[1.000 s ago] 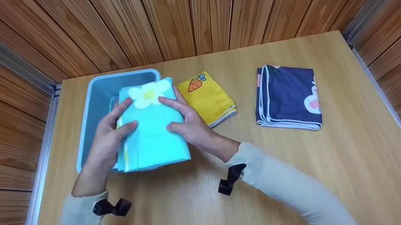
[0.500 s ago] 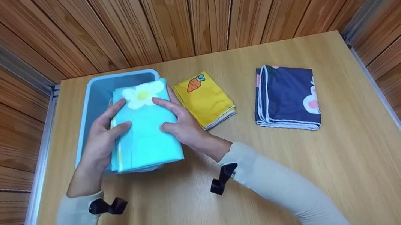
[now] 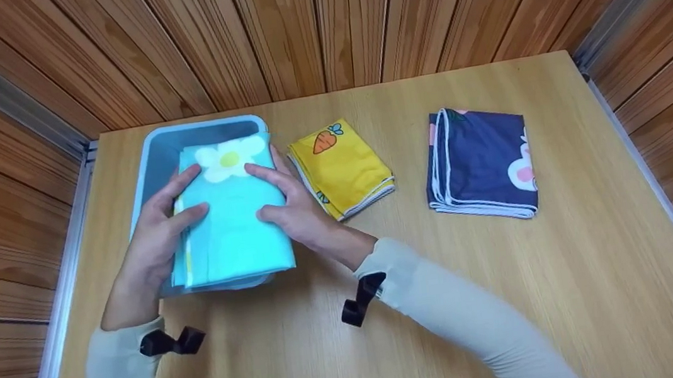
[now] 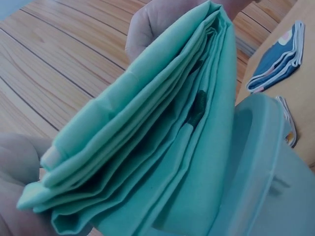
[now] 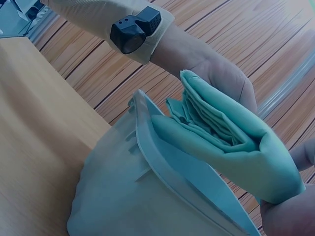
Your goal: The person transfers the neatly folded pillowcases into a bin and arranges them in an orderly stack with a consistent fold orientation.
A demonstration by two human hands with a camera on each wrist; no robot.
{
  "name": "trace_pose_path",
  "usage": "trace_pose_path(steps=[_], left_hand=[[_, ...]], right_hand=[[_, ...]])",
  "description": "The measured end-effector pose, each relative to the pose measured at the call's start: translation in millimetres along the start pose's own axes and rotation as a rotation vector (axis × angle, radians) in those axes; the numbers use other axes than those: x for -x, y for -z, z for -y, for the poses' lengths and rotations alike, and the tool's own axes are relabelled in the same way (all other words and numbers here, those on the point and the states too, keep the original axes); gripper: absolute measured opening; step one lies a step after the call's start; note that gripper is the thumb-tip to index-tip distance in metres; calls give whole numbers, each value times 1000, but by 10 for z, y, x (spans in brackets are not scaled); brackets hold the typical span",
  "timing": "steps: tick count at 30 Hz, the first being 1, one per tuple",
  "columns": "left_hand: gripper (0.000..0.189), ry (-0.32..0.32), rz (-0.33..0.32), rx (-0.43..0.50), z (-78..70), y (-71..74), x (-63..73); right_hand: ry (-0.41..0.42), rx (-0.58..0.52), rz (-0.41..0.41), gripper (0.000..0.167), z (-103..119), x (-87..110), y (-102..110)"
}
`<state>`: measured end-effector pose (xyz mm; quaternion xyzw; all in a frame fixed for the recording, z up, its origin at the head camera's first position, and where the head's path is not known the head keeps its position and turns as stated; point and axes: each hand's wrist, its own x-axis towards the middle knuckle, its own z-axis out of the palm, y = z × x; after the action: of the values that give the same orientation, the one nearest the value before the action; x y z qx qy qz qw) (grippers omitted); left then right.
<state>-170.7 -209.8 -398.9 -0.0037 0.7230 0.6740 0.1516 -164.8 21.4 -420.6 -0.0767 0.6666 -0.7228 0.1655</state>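
Observation:
A folded turquoise cloth [image 3: 236, 226] with a white flower print is held between both hands over a blue plastic bin [image 3: 158, 149]. My left hand [image 3: 155, 235] grips its left edge, thumb on top. On the opposite edge my right hand [image 3: 294, 206] grips likewise, thumb and a finger on the upper face. In the left wrist view the cloth [image 4: 147, 118] shows many stacked layers at its end, beside the bin's rim [image 4: 256, 147]. From the right wrist, the cloth [image 5: 221, 147] appears above the bin's open mouth, overlapping the rim [image 5: 147, 142].
A folded yellow cloth [image 3: 350, 168] with a carrot print lies right of the bin. Farther right lies a folded navy cloth [image 3: 483, 166] with white edging. Wood-plank walls [image 3: 349, 22] close off the back and sides of the wooden table [image 3: 417, 230].
Both hands have shifted left with the turquoise cloth, bringing it more squarely over the bin. More of the yellow cloth's left edge now shows. The navy cloth stays in place.

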Motion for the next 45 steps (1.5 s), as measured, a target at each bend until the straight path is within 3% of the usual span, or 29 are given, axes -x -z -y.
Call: trace_pose_path(steps=[24,45], left_hand=[[63,12,-6,1,92,260,-4],[61,74,26,-1,81,419,-97]], right_hand=[[0,-32,19,68,-69,-135,-193],[-49,117,15,65,-80,-252,-264]])
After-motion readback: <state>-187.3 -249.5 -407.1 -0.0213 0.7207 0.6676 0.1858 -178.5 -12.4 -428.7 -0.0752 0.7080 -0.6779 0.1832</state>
